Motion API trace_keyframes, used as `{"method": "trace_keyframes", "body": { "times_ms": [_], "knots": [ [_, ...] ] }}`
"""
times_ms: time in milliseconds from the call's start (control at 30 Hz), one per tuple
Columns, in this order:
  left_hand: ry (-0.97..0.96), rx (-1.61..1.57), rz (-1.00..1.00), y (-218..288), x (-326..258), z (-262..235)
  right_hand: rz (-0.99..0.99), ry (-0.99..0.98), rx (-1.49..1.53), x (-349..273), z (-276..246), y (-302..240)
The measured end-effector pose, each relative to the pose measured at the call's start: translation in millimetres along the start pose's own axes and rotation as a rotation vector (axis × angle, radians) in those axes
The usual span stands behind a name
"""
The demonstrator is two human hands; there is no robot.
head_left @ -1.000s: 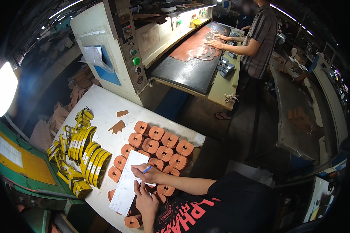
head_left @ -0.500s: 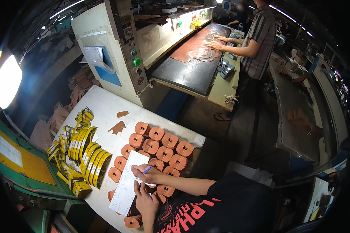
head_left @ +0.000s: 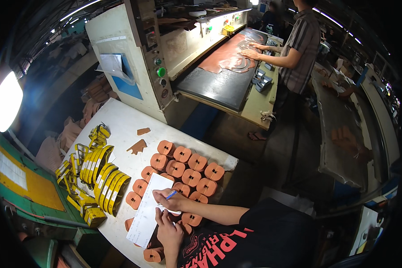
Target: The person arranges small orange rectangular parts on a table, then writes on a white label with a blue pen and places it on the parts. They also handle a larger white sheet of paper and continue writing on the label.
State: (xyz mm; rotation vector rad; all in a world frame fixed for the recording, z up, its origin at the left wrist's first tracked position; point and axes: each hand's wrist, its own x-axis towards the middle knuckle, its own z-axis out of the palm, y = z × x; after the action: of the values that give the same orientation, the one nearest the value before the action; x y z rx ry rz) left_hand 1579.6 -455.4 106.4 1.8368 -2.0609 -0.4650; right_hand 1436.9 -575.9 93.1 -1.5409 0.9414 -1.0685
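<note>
My right hand [head_left: 172,201] is closed around a blue-and-white pen [head_left: 171,195], its tip end hidden by my fingers. Beneath the hand lies a long white paper sheet [head_left: 144,219] with rows of handwriting. My left hand [head_left: 169,230] rests beside the sheet's near edge, fingers apart and touching the paper. Under and around the sheet stand several stacks of tan, rounded-square leather pieces [head_left: 191,177], each with a small dark slot in the middle. My forearms cover some of these stacks.
Yellow cutting dies [head_left: 103,187] with white labels crowd the left of the white table [head_left: 120,118]. Two leather scraps [head_left: 137,147] lie beyond the stacks. A green machine [head_left: 29,198] is at left. Another person [head_left: 299,49] handles a brown hide [head_left: 223,56] on a cutting press.
The whole view shifts slightly, moving the scene a little right. My hands, the pen and the paper keep nearly the same places relative to each other.
</note>
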Motion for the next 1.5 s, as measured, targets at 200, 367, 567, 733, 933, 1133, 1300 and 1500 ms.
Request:
{"method": "trace_keyframes", "body": {
  "times_ms": [200, 367, 567, 733, 933, 1133, 1300, 1500],
  "knots": [
    [0.016, -0.011, -0.003, 4, -1, -1, -0.013, 0.006, -0.021, -1, 1, 3],
    [0.026, 0.008, -0.006, 6, 0, 0, -0.141, 0.115, 0.006, 0, 2, 9],
    [0.037, -0.032, -0.046, 6, -3, -1, -0.047, 0.017, 0.020, -4, 1, -3],
    [0.048, 0.010, 0.039, 7, 0, -6, -0.004, 0.044, 0.148, 0, 3, 31],
    [0.038, 0.063, 0.013, 4, -5, -3, 0.205, 0.072, 0.376, 13, -8, -1],
    [0.053, 0.059, 0.012, 5, -5, -2, 0.094, 0.039, 0.203, 14, -19, -5],
    [0.028, 0.049, 0.003, 7, -4, -4, 0.176, 0.015, 0.109, 4, -14, 4],
    [0.020, 0.044, 0.000, 6, -4, -3, -0.083, 0.076, -0.143, 5, 1, 15]
  ]
}}
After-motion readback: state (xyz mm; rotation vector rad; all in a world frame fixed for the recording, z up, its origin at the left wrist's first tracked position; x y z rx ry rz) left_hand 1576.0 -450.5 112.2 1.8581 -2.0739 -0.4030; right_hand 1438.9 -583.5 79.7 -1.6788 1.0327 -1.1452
